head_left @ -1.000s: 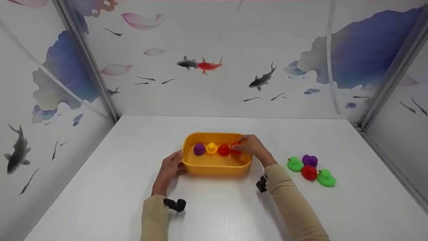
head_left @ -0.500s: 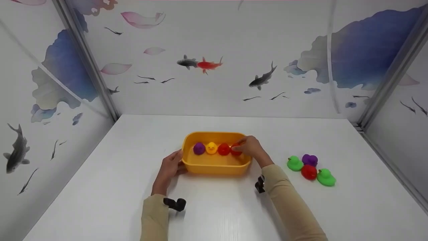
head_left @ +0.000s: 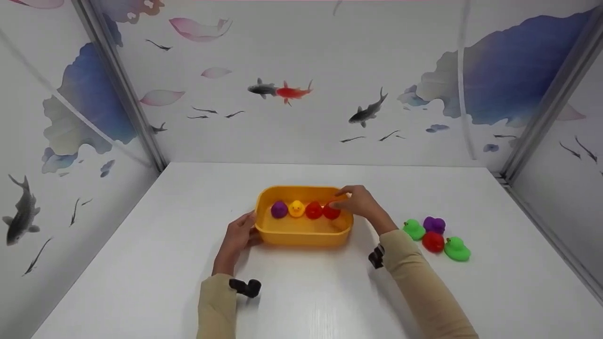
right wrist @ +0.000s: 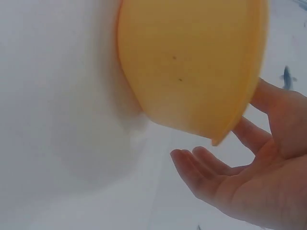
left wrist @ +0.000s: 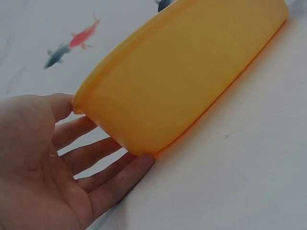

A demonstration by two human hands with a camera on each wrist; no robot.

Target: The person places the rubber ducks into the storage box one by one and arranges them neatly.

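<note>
A yellow plastic tub [head_left: 305,239] stands on the white table, holding a row of toy ducks: a purple duck [head_left: 279,210], a yellow duck [head_left: 296,208], a red duck [head_left: 313,210] and a rightmost red duck [head_left: 331,212]. My left hand [head_left: 238,235] lies against the tub's left end. In the left wrist view its thumb meets the rim and its fairly straight fingers [left wrist: 122,179] touch the wall and lower edge. Over the right rim reaches my right hand [head_left: 360,202], thumb and index finger spread above the rightmost red duck. Its other fingers [right wrist: 201,167] hang relaxed outside the tub.
Right of the tub sits a cluster of toy ducks: a green duck [head_left: 414,229], a purple duck [head_left: 434,225], a red duck [head_left: 433,242] and another green duck [head_left: 457,249]. White walls [head_left: 301,136] with painted fish enclose the table [head_left: 301,292].
My right index finger has lifted and spread away from the rightmost red duck, which stays in the tub. The right forearm has shifted slightly right. My left hand has stayed against the tub.
</note>
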